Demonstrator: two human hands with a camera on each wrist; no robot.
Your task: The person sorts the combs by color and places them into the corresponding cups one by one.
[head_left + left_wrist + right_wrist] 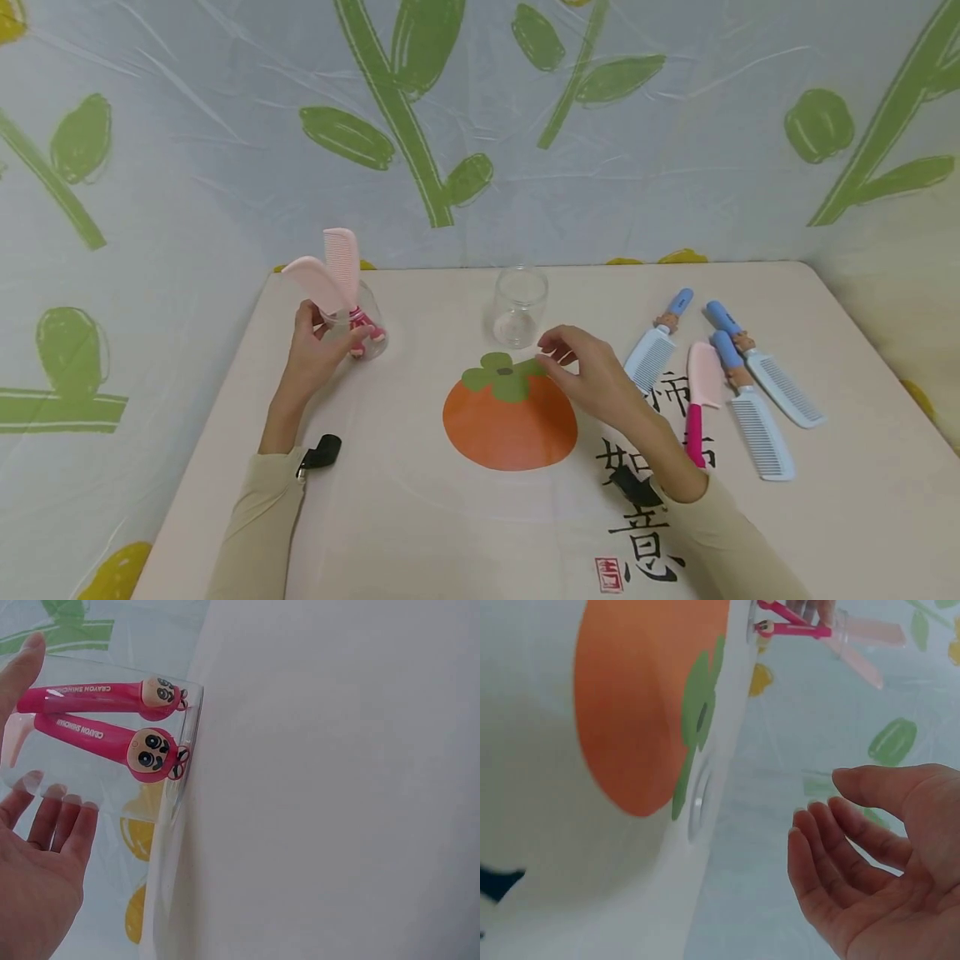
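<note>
My left hand (313,354) holds a clear glass (372,302) at the table's back left, thumb on one side and fingertips on the other. Two pink combs stand in that glass, their pale heads (342,262) sticking out above the rim. In the left wrist view their magenta handles (88,737) point down, with cartoon-face ends near the glass's bottom. A second clear glass (521,304) stands at the back middle. Just in front and right of it hovers my right hand (596,379), fingers loosely bent and apart from the thumb, nothing between them in the right wrist view.
On the right lie several light-blue combs (761,433) with blue handles, and one pink comb (705,375) with a magenta handle. An orange persimmon print (510,433) and black characters (648,554) mark the table cover (405,533). A leaf-patterned curtain (247,167) hangs behind.
</note>
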